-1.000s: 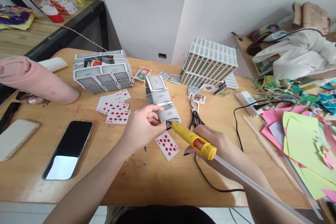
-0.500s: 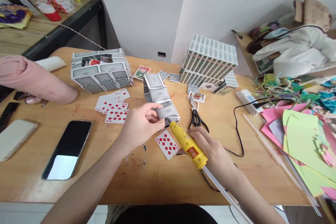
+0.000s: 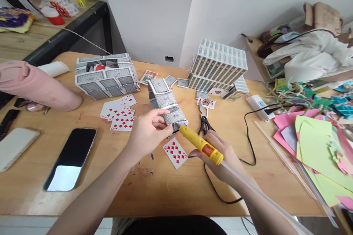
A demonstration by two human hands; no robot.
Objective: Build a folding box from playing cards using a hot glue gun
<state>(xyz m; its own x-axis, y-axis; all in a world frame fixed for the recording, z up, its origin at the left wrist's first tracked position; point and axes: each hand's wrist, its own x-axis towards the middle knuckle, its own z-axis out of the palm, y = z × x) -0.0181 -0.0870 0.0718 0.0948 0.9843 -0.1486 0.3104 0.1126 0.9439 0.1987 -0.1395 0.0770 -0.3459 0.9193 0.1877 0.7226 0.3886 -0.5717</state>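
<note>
My left hand (image 3: 151, 130) pinches the near end of a strip of joined playing cards (image 3: 167, 99), backs up, its far end bent upright. In my right hand (image 3: 220, 154) is a yellow hot glue gun (image 3: 200, 143), with a long clear glue stick (image 3: 256, 187) running out of its rear. The gun's tip points at the cards' near edge, close to my left fingertips; whether it touches I cannot tell. Below the strip lies a ten of diamonds (image 3: 175, 153) face up. Black-handled scissors (image 3: 204, 119) rest just beyond my right hand.
At the back left stands a box built of cards (image 3: 107, 77); stacked card packs (image 3: 220, 62) are at the back right. Loose diamond cards (image 3: 121, 117), a phone (image 3: 71, 159) and a pink bottle (image 3: 41, 86) lie left. A black cord (image 3: 248, 136) runs to a power strip (image 3: 260, 106).
The glue gun has swung, its rear shifting right, while its tip stays near the cards. My right hand has moved slightly with it. My left hand keeps its pinch.
</note>
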